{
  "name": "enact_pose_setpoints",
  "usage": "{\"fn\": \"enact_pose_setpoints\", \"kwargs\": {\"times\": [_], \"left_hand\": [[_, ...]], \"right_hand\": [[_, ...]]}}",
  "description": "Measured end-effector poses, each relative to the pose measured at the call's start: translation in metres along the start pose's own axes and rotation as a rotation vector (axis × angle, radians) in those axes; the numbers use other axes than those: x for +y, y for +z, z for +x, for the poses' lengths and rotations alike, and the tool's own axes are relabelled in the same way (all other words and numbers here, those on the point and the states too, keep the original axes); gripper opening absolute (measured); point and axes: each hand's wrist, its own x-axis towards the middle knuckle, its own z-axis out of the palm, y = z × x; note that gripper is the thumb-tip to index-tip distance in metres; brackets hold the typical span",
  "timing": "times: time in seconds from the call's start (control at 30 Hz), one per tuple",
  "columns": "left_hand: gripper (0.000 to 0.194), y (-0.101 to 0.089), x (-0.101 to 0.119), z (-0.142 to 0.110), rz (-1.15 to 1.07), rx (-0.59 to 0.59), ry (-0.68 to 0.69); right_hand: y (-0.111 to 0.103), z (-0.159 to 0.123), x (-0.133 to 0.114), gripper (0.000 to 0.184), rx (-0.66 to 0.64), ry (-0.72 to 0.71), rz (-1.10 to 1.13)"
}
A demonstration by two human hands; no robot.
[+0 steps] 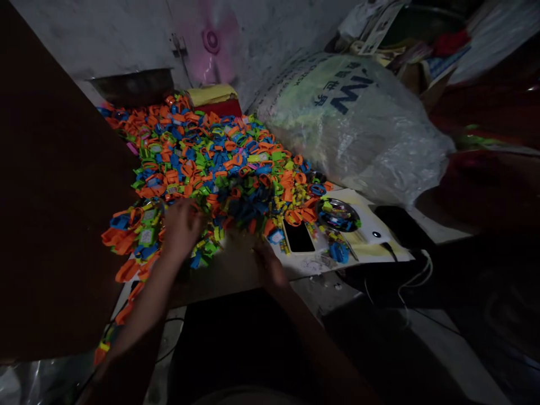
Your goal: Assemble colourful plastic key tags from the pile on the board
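A big heap of small plastic parts (211, 157) in orange, blue and green covers the work surface. My left hand (181, 228) rests on the near edge of the heap, fingers curled into the pieces; what it grips is blurred. My right hand (268, 264) lies low on the brown board (223, 275) just in front of the heap, near a black phone (298, 236). Its fingers are dark and smeared.
A round dish (337, 214) with coloured parts sits on a white sheet (371, 236) to the right. A large printed plastic sack (350, 118) stands behind it. A dark panel (50, 214) fills the left. A white cable (417, 275) hangs off the edge.
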Motion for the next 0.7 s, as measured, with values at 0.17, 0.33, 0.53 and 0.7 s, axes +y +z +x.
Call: {"fn": "enact_pose_setpoints", "kwargs": {"times": [0.17,0.33,0.53,0.7], "left_hand": [[0.023,0.074,0.065,0.009,-0.149,-0.243,0.118],[0.014,0.094,0.084,0.016,-0.262,-0.194,0.052],[0.029,0.084,0.075,-0.002,-0.446,-0.239,-0.062],[0.038,0.042,0.076,-0.056,-0.558,-0.328,-0.206]], "right_hand": [[-0.001,-0.005,-0.005,0.022,-0.046,0.037,-0.018],[-0.010,-0.012,-0.005,0.025,-0.056,0.063,-0.046],[-0.023,-0.014,-0.010,0.036,0.052,0.028,0.123],[-0.020,-0.016,-0.014,0.035,0.018,0.090,0.179]]}}
